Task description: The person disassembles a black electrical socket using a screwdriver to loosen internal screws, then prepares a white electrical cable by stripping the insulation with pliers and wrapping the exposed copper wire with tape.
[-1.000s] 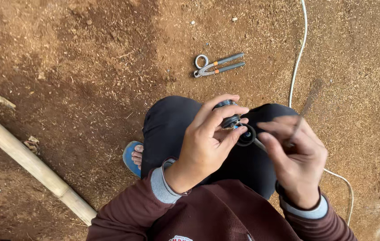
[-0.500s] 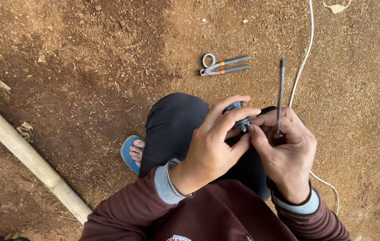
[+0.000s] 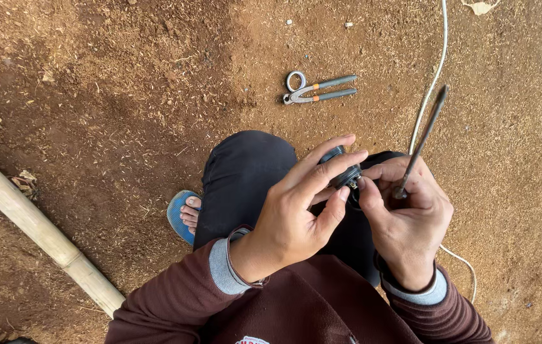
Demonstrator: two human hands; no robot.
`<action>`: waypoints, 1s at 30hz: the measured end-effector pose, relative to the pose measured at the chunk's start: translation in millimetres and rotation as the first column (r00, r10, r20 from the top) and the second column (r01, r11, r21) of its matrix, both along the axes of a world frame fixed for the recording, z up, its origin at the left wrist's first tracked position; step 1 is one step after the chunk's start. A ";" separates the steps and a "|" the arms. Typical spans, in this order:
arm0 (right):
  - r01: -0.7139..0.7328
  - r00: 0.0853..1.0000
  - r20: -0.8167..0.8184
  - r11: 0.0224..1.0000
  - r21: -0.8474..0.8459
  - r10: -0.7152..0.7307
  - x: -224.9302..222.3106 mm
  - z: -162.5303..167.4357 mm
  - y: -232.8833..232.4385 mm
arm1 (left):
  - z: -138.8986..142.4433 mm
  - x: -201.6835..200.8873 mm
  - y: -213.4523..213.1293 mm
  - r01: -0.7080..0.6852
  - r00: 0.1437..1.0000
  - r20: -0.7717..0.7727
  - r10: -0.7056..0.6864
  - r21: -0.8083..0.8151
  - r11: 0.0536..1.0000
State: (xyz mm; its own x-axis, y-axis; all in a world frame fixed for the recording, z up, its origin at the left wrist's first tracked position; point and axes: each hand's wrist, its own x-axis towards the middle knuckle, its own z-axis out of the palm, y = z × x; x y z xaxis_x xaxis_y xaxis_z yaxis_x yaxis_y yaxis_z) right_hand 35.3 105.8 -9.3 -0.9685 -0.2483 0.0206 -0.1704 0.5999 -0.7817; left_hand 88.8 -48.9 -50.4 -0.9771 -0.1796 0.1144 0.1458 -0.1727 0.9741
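Observation:
My left hand (image 3: 296, 213) grips a small black round fitting (image 3: 342, 171) over my lap, fingertips wrapped around its rim. My right hand (image 3: 408, 220) touches the same fitting with thumb and forefinger and also holds a thin dark screwdriver (image 3: 425, 137), whose shaft sticks up and away from the hand. Much of the fitting is hidden by the fingers. A white cable (image 3: 433, 76) runs along the ground past my right hand.
Grey-handled pincers (image 3: 315, 90) lie on the brown dirt ahead of my knees. A pale bamboo pole (image 3: 35, 229) lies diagonally at the left. My foot in a blue sandal (image 3: 182, 215) shows beside my dark trouser leg (image 3: 245, 175).
The screwdriver swung from pointing into the fitting to standing up out of my right hand. Both hands stay closed around the fitting.

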 end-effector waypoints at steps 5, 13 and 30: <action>0.001 1.000 -0.004 0.998 -0.057 -0.002 2.6 -3.6 4.2 | -4.5 1.1 -2.3 -0.066 0.993 -0.108 0.041 -0.230 0.971; -0.017 1.000 0.022 0.999 0.041 0.016 -3.4 -14.2 3.0 | -6.3 -3.7 -14.5 -0.015 0.999 -0.038 0.002 -0.355 0.935; -0.052 0.981 0.186 0.998 -0.023 0.056 -8.8 -13.0 5.8 | -10.6 -3.1 -5.9 -0.085 0.996 -0.041 0.076 -0.300 0.950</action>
